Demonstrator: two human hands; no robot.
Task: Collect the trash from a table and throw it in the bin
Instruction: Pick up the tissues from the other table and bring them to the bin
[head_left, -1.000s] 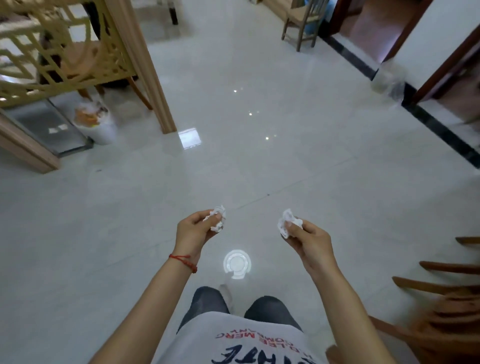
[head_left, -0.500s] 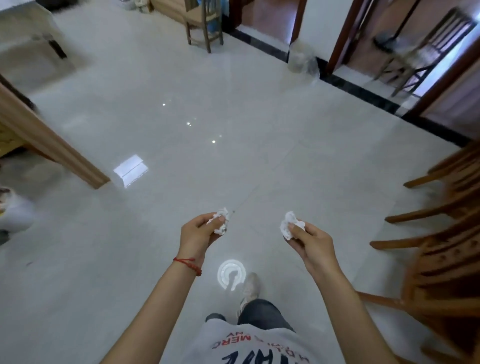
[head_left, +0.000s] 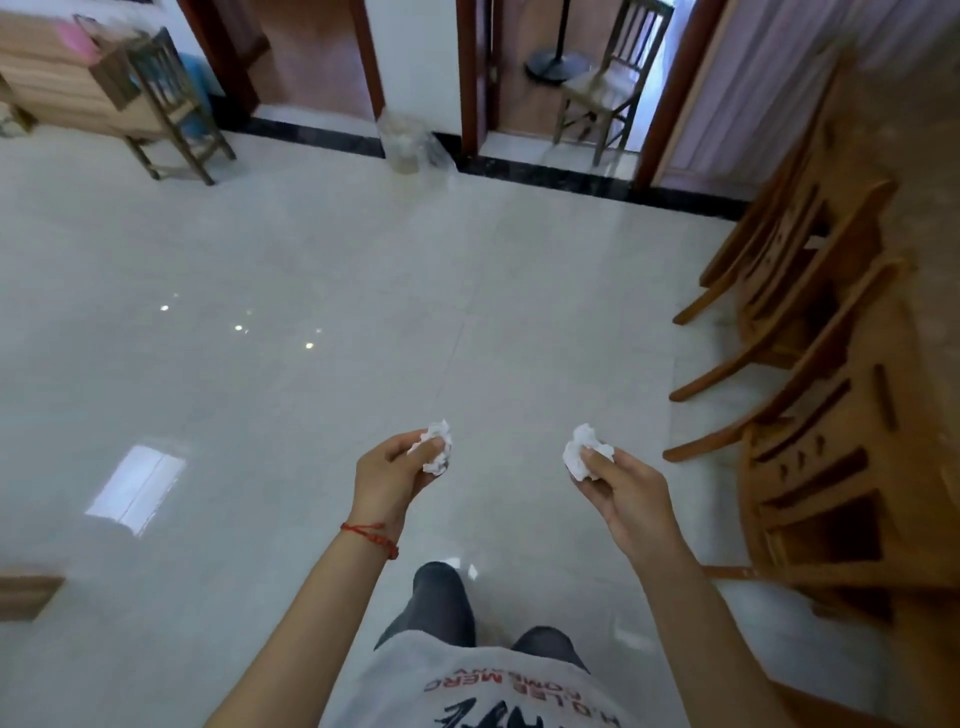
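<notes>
Left hand: I am seeing the left hand (head_left: 390, 475) held out in front of the body, fingers curled, pinching a crumpled white tissue (head_left: 434, 450) at the fingertips.
Right hand: I am seeing the right hand (head_left: 626, 493) raised level with the left, thumb and fingers pinching a second wad (head_left: 584, 451) of white paper.
Hands, relation: they are hanging apart, each with its own scrap, neither touching the other.
Wrist: a red string bracelet (head_left: 371, 535) is circling the left wrist.
Trash: both pieces are riding in the hands, above the floor, none lying on a surface that I am able to see.
Bin: a pale bin (head_left: 402, 137) lined with a clear bag is standing at the far wall, between two doorways, well apart from the hands.
Floor: glossy pale tiles (head_left: 311, 260) are reflecting ceiling lights and a window patch.
Chairs, right: a row of wooden chairs (head_left: 810, 332) is lining the right edge.
Chair, far left: one dark wooden chair (head_left: 166, 104) is standing beside a light wooden cabinet (head_left: 47, 78).
Chair, doorway: another chair (head_left: 605, 88) is sitting in the right doorway.
Body: a grey printed shirt (head_left: 498, 691) and dark trousers are showing at the bottom edge.
</notes>
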